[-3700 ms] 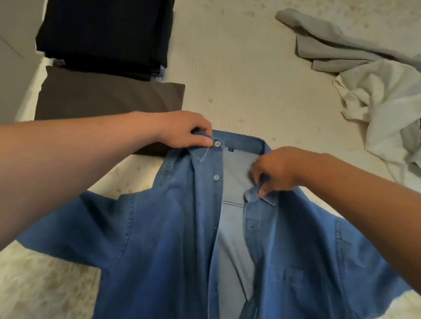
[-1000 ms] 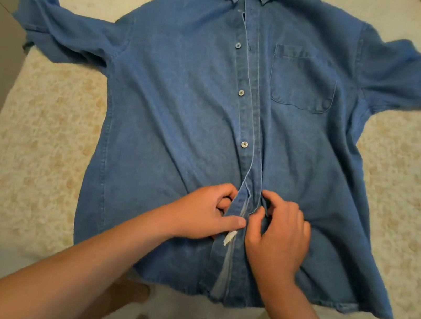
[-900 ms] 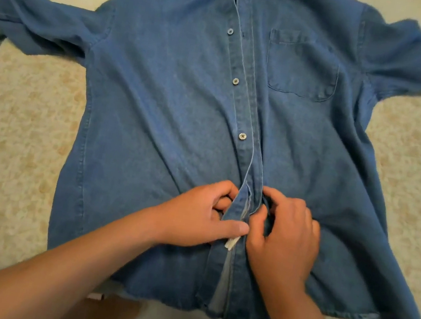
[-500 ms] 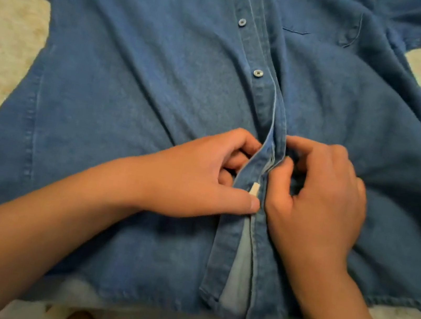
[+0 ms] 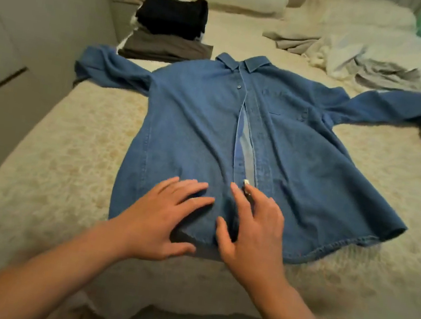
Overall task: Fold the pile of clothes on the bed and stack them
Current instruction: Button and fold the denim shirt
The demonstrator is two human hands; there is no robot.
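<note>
Here one denim shirt [image 5: 197,129] lies face up on the bed [image 5: 67,153], sleeves spread, ready for folding. Both grips, left hand [image 5: 163,221] and right hand [image 5: 250,232], rest flat and wide on its hem, apparently smoothing. Beyond them, two folded garments [image 5: 169,31] stack; the unfolded pile [image 5: 357,58] waits far right.

Shirt hem [image 5: 201,243] partly under hands; right sleeve [image 5: 405,107] end blurred.

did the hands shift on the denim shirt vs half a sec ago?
Yes. Both hands, left hand and right hand, have let go of the placket and now lie flat with fingers spread, nearer the hem of the denim shirt.
</note>
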